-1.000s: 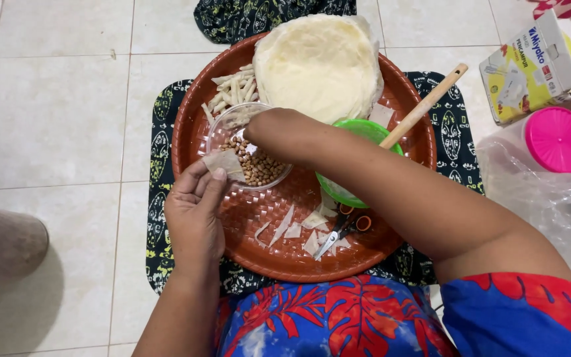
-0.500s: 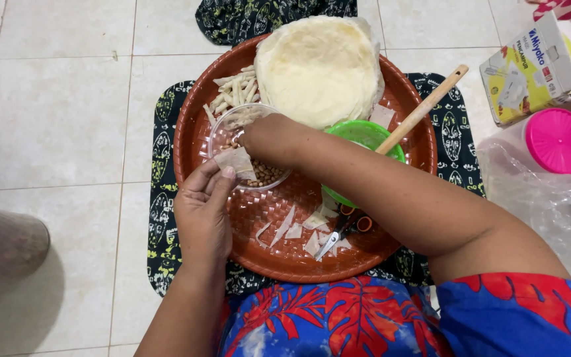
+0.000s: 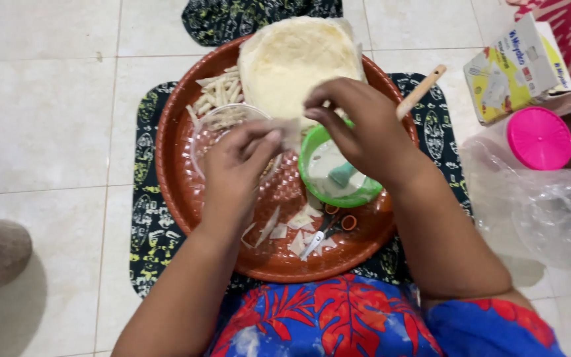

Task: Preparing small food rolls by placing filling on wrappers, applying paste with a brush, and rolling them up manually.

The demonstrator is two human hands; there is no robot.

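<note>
A small thin wrapper piece [image 3: 290, 132] is held between the left hand [image 3: 236, 165] and the right hand [image 3: 358, 129], with the grip of each hand pinched narrow on it. It is held above the round brown tray [image 3: 173, 178], between the clear bowl [image 3: 216, 125] and the green bowl [image 3: 335, 173]. A stack of pale wrappers [image 3: 292, 56] is seen at the far side. Small scissors [image 3: 325, 228] are laid near the cut scraps [image 3: 299, 228]. The tray is set on the tiled floor [image 3: 41, 119].
</note>
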